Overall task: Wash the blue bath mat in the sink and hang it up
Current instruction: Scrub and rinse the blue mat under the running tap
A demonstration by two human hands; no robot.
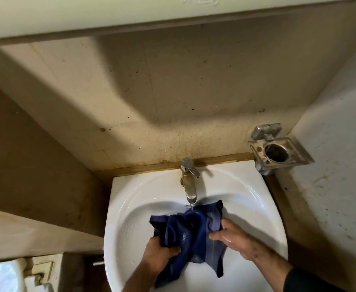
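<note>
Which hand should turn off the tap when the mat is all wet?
Probably the right hand: it pinches the blue mat nearer the tap lever, which points right.

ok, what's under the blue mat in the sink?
White basin shows all around the blue bath mat. The drain is not visible; the mat covers the bowl's middle. Left hand grips it, right hand holds its edge, tap running onto it.

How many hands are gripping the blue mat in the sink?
2. The left hand grips the blue mat at its lower left; the right hand holds its right edge, both over the sink.
</note>
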